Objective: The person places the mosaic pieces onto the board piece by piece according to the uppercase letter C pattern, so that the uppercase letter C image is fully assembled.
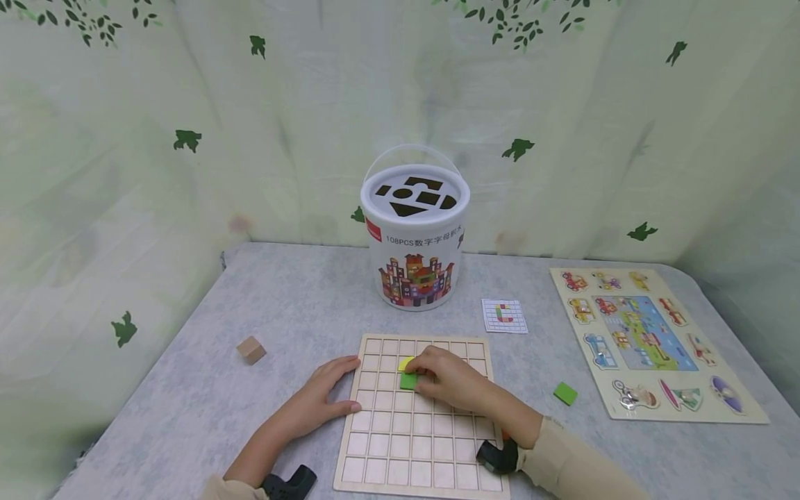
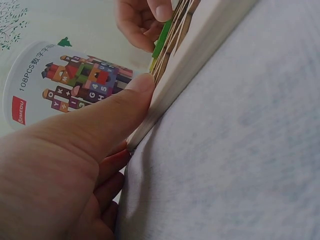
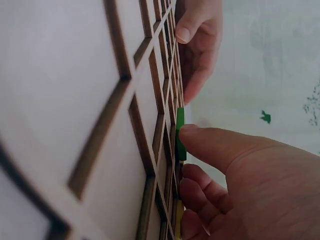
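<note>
The near rows of the gridded board [image 1: 375, 444] on the counter [image 1: 169, 430] look bare. The left hand [image 1: 321, 394] rests spread against its left edge. The right hand's [image 1: 453, 378] thumb touches a green tile [image 1: 408, 381] beside a yellow piece [image 1: 405, 362]; whether it grips or presses, one cannot tell. Judging by the patterned card [image 1: 504, 317] beyond, the build seems barely begun.

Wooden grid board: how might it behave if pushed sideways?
The board is probably stiff, as its edge looks thick and straight in the left wrist view. Lying flat on the table, it should slide rather than tip. The green tile on it might shift, since it sticks up in the right wrist view.
</note>
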{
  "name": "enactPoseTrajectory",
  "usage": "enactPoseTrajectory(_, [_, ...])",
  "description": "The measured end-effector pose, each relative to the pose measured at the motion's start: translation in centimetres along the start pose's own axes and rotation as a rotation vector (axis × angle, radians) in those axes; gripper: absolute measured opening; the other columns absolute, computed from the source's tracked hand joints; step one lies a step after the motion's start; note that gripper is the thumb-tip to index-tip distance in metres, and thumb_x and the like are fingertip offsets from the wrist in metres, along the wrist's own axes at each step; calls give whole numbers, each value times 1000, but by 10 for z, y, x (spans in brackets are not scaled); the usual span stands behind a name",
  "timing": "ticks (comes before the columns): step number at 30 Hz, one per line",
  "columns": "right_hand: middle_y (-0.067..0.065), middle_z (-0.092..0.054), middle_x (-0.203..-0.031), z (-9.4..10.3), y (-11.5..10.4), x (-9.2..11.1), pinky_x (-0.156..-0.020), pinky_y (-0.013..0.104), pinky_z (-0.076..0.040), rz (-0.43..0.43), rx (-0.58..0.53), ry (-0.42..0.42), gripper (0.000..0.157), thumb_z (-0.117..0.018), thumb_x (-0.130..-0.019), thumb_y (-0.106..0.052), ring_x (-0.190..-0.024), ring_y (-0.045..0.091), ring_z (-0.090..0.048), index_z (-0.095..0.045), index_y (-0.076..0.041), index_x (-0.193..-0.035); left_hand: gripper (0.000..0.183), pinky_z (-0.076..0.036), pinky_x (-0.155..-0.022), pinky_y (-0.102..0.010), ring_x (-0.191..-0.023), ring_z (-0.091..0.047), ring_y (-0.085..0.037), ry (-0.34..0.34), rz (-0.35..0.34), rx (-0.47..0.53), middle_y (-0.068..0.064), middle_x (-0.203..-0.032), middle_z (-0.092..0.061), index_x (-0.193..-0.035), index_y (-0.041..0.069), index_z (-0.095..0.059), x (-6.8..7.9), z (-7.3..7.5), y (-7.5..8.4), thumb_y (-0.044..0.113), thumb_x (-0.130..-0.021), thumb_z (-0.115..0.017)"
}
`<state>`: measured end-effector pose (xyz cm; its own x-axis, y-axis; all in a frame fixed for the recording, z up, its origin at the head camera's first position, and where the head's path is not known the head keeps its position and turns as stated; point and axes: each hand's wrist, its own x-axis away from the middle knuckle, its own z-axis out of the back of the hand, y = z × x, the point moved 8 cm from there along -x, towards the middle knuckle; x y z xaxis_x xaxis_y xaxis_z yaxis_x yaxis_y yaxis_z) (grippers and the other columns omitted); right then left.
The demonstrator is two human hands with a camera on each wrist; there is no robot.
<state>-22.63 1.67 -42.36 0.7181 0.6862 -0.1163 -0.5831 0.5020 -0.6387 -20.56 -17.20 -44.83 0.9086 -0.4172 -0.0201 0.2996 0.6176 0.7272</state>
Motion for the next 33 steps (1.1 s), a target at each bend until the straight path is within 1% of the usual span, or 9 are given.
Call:
enactPoseTrajectory(6, [-9, -51, -89, -2, -3, -3, -61, 20, -40, 4, 80, 9, 24, -62, -87, -19, -71, 5, -44, -65, -19, -110, 74, -21, -101, -52, -130, -22, -31, 2, -2, -9, -8, -141, -31, -137, 10, -37, 0, 1, 0, 44, -77, -66])
enactPoseTrajectory(10, [-9, -51, -87, -3, -3, -3, -60, 20, -39, 3, 93, 6, 24, -62, -86, -18, -69, 5, -43, -65, -20, -110, 74, -22, -101, -52, -130, -22, -31, 3, -8, -12, -8, -141, -32, -137, 10, -37, 1, 1, 0, 43, -78, -66])
enactPoseTrajectory(13, [-8, -51, -89, -3, -1, -2, -62, 21, -40, -17, 48, -16, 28, -63, -86, -20, -71, 6, -44, -62, -20, -115, 74, -22, -101, -52, -130, -22, -31, 3, -9, -11, -8, -141, -32, -137, 10, -37, 1, 1, 0, 43, -78, -66])
enactPoseTrajectory(16, [-5, -52, -98, 2, -1, 3, -69, 24, -43, -66, -69, -23, 37, -62, -87, -23, -81, 9, -47, -55, -20, -123, 74, -22, -101, -52, -130, -22, -31, 0, -7, -11, -8, -141, -32, -137, 10, -37, 0, 1, 0, 44, -78, -65])
enactPoseTrajectory(19, [-1, -53, -109, 13, -5, 11, -79, 32, -44, -91, -178, 9, 43, -61, -87, -23, -95, 14, -49, -50, -18, -128, 74, -21, -101, -52, -130, -22, -31, -6, -2, -10, -8, -141, -32, -137, 10, -37, 0, 0, 0, 44, -78, -65])
enactPoseTrajectory(22, [2, -53, -115, 30, -13, 22, -82, 40, -44, -77, -212, 57, 45, -61, -87, -24, -100, 19, -50, -49, -17, -129, 75, -21, -101, -52, -130, -22, -31, -8, 2, -9, -9, -141, -32, -137, 9, -36, -1, 0, 0, 44, -78, -65])
enactPoseTrajectory(25, [1, -54, -113, 48, -16, 36, -81, 42, -45, -66, -198, 115, 47, -63, -86, -27, -99, 21, -51, -48, -16, -129, 75, -21, -101, -52, -130, -22, -31, -4, 6, -9, -9, -141, -32, -137, 9, -37, -1, 0, 0, 44, -77, -66])
enactPoseTrajectory(29, [-4, -54, -117, 71, -11, 61, -83, 42, -45, -82, -123, 220, 51, -65, -83, -30, -103, 20, -51, -48, -16, -129, 75, -21, -101, -51, -130, -22, -30, -5, 11, -10, -8, -141, -32, -137, 10, -37, 0, 0, -1, 44, -77, -66])
enactPoseTrajectory(33, [-2, -52, -122, 89, 1, 89, -85, 43, -45, -121, -37, 310, 51, -70, -80, -24, -108, 19, -50, -51, -16, -126, 74, -21, -102, -51, -130, -22, -31, -5, 6, -6, -9, -141, -32, -137, 9, -37, 0, 0, -1, 43, -77, -66])
